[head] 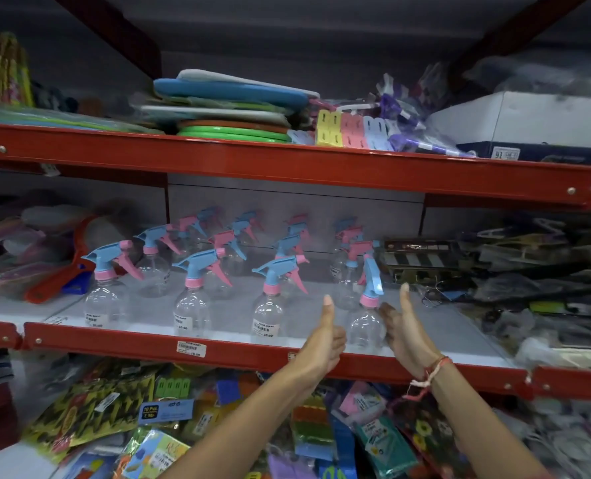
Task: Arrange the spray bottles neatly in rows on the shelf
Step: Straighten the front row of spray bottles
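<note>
Clear spray bottles with blue and pink trigger heads stand in rows on the white middle shelf (435,335). In the front row are a left bottle (106,299), a second bottle (192,305), a third bottle (268,311) and a right bottle (366,326), whose trigger head is turned differently from the others. More bottles (287,242) stand behind them. My left hand (325,337) is beside the right bottle's left side, fingers curled and thumb up. My right hand (404,328) is at its right side, fingertips touching the bottle's shoulder and thumb raised.
The red front rail (149,344) edges the shelf and carries a price label (191,348). Red-handled goods (56,274) crowd the left end and dark packaged hardware (494,264) the right end. The red upper shelf (287,164) hangs above. Packets fill the shelf below (169,420).
</note>
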`<control>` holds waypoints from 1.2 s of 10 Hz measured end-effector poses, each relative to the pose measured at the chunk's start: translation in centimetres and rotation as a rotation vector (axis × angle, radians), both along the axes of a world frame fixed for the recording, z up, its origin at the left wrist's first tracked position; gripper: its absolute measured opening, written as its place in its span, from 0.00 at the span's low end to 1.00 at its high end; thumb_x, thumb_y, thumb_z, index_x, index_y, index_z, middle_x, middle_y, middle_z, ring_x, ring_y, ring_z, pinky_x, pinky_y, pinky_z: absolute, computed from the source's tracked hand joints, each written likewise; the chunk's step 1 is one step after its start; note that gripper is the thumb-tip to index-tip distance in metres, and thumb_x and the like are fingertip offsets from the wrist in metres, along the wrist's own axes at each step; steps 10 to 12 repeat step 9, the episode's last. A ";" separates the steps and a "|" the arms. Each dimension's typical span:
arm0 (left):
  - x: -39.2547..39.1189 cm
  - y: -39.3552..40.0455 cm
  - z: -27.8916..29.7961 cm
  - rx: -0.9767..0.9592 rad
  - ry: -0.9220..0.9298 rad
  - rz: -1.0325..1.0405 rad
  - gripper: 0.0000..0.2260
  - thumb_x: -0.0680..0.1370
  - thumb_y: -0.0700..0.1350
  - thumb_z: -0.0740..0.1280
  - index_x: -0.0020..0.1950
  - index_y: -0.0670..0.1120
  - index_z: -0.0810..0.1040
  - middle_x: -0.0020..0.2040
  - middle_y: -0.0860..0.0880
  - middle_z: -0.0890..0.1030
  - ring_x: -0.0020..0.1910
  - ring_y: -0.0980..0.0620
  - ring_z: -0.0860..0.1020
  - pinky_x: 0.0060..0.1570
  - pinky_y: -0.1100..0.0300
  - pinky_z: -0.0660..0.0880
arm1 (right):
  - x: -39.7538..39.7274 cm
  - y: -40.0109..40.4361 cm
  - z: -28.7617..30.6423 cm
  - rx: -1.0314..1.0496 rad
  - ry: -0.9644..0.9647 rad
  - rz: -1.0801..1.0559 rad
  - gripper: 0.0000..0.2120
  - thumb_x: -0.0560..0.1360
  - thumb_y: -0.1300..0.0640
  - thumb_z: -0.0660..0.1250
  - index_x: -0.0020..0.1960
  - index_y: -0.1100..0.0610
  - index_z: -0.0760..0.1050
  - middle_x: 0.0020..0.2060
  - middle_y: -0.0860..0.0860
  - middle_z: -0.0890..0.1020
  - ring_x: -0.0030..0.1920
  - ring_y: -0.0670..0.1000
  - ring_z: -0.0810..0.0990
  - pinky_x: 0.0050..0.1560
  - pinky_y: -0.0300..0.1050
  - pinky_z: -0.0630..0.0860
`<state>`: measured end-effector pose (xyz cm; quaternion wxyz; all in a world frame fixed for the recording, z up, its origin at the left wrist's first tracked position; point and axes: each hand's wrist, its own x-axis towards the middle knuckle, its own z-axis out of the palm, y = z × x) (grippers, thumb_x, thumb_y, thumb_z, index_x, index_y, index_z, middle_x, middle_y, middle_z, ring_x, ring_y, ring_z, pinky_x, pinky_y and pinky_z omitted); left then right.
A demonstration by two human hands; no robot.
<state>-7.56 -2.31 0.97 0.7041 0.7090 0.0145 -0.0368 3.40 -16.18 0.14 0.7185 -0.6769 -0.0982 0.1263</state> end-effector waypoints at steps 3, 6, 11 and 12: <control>2.6 -0.3 -0.2 0.037 0.026 0.090 0.46 0.64 0.78 0.39 0.62 0.47 0.73 0.50 0.48 0.77 0.50 0.56 0.75 0.61 0.57 0.69 | -3.6 -0.8 1.1 -0.090 -0.030 0.099 0.43 0.73 0.30 0.35 0.76 0.58 0.58 0.71 0.49 0.69 0.68 0.47 0.69 0.72 0.43 0.56; 3.3 -0.7 0.3 0.071 0.007 0.067 0.47 0.65 0.75 0.37 0.77 0.47 0.48 0.78 0.44 0.52 0.77 0.49 0.53 0.77 0.48 0.47 | -4.5 -1.2 0.1 -0.110 -0.020 0.054 0.45 0.69 0.26 0.40 0.78 0.52 0.42 0.78 0.54 0.50 0.78 0.51 0.52 0.77 0.49 0.49; 2.9 -0.8 0.2 0.144 -0.041 0.083 0.39 0.72 0.70 0.36 0.76 0.48 0.51 0.78 0.46 0.54 0.77 0.49 0.53 0.76 0.50 0.48 | -6.3 -0.5 1.0 -0.148 -0.100 0.013 0.40 0.73 0.30 0.38 0.78 0.52 0.45 0.78 0.53 0.52 0.78 0.51 0.53 0.77 0.51 0.49; 2.9 -0.8 0.2 0.144 -0.041 0.083 0.39 0.72 0.70 0.36 0.76 0.48 0.51 0.78 0.46 0.54 0.77 0.49 0.53 0.76 0.50 0.48 | -6.3 -0.5 1.0 -0.148 -0.100 0.013 0.40 0.73 0.30 0.38 0.78 0.52 0.45 0.78 0.53 0.52 0.78 0.51 0.53 0.77 0.51 0.49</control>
